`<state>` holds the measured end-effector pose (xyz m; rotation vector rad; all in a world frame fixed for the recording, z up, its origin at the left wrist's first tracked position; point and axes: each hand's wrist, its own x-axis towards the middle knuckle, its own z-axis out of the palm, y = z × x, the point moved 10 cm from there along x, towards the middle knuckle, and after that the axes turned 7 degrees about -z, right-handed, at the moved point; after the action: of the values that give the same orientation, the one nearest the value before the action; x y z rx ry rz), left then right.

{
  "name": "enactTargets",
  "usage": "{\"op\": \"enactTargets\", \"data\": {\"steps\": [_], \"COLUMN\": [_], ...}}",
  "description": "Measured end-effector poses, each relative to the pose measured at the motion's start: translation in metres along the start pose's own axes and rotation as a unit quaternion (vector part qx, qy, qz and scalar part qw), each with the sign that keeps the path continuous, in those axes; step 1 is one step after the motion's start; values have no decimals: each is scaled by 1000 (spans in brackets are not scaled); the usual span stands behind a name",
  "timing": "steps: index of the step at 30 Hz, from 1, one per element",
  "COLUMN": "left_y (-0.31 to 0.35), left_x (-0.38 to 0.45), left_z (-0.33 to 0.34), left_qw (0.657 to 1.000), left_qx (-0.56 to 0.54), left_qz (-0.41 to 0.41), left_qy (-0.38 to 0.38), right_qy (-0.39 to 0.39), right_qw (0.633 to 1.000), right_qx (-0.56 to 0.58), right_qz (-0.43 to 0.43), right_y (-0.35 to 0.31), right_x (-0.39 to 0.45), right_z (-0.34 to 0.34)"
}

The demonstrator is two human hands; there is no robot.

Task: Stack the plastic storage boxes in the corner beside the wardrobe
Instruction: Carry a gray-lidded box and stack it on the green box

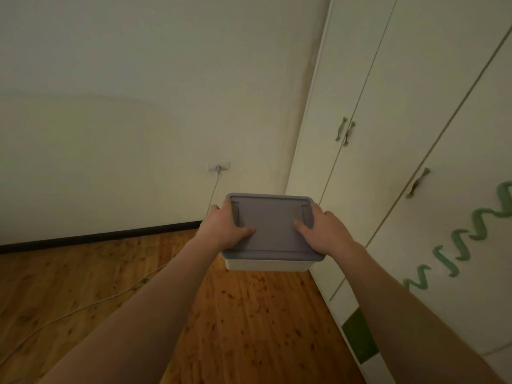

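Box (270,231): grey lid, white base, held above floor (249,314)
My fingers: left hand (224,231) and right hand (324,234) clamp its sides
Wardrobe (401,162): right

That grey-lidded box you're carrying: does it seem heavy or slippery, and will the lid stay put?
Probably light: both hands, left hand and right hand, hold the box out at arm's length. The smooth plastic may be slippery. The lid looks rigid and flat, and thumbs press it down.

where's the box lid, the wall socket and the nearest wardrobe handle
box lid (273,227), head view, bare centre of the grey lid
wall socket (219,167), head view, plate's middle
wardrobe handle (417,182), head view, mid-grip
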<state>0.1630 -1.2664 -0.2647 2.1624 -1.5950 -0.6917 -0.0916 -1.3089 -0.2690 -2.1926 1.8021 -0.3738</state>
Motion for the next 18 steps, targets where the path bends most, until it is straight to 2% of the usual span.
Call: {"op": "enactTargets", "data": {"steps": [6, 18], "left_y": [33, 89], "left_x": [90, 233], "left_z": [8, 14], "left_qw": [1000, 1000], "left_qx": [2, -27], "left_qz": [-23, -8], "left_qy": [-9, -2], "right_qy": [-10, 4], "right_qw": [1000, 1000], "right_qx": [12, 12], "right_qz": [-7, -6], "right_y": [24, 64], "right_x": [98, 245], "right_z": [-4, -30]}}
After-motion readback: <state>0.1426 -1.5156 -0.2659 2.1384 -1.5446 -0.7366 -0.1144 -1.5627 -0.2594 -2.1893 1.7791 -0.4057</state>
